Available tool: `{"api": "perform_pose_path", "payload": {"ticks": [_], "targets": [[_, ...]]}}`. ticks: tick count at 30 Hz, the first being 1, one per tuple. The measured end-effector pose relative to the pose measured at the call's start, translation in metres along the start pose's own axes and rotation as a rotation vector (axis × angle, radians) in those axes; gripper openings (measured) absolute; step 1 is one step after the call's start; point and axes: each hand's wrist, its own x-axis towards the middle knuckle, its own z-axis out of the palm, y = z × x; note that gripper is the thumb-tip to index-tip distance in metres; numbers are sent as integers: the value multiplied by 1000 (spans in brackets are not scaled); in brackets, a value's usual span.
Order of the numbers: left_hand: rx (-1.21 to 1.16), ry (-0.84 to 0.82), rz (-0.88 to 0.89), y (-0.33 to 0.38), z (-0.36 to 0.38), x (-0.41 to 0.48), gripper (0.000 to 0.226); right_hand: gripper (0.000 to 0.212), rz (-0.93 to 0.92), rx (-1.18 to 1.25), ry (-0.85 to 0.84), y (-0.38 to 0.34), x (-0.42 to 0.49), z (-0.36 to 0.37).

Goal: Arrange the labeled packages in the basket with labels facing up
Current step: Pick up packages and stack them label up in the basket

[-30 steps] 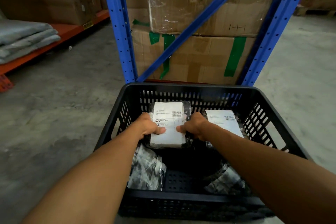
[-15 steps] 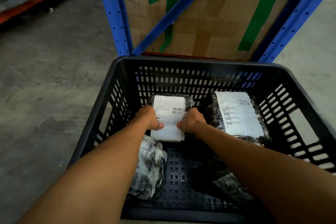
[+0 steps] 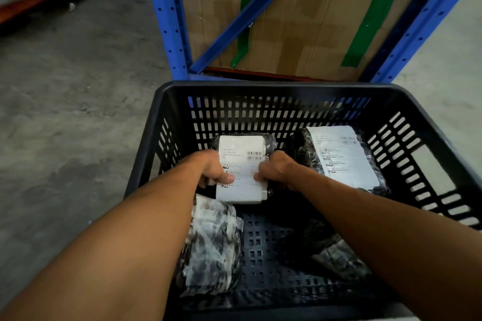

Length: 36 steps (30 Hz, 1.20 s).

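The black basket fills more of the view than before. Left hand and right hand remain curled tight on the labeled package, label up, near the back wall; its print is unreadable.

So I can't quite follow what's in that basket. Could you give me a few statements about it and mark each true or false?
1. Both hands grip the same package. True: the left hand and right hand hold the middle package, one on each side.
2. That package's label faces down. False: its white label faces up.
3. The basket is red. False: it is black.
4. A second package lies label up to the right of the held one. True.
5. The package near the left forearm shows a clean white label. False: only crumpled wrap shows.
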Motion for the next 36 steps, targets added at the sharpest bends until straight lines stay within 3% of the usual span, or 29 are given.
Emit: {"api": "perform_pose_path", "payload": {"ticks": [3, 7, 9, 22, 26, 29, 32, 34, 36], "targets": [[10, -30, -23, 1, 0, -7, 46, 35, 63, 70, -65, -5, -10, -3], [28, -57, -45, -3, 3, -6, 43, 107, 120, 87, -78, -5, -13, 1], [59, -40, -55, -5, 5, -4, 44, 119, 105, 101, -86, -3, -12, 7], [96, -12, -82, -11, 18, 9, 44, 110, 137, 94, -161, 5, 12, 21], [188, 59, -103, -8, 24, -7, 56, 79, 85, -59, -167, 3, -1, 21], [297, -14, -199, -2, 20, -23, 73, 74, 56, -190, -178, -3, -18, 22], [310, -197, -274, 5, 14, -41, 99, 75, 193, -132, -304, -7, -33, 20], [426, -272, -229, 6, 17, -50, 95, 79, 238, -167, -388, -6, -42, 16], [536, -195, -211, 8, 21, -61, 90, 78, 223, -233, -463, -5, -51, 10]]}}
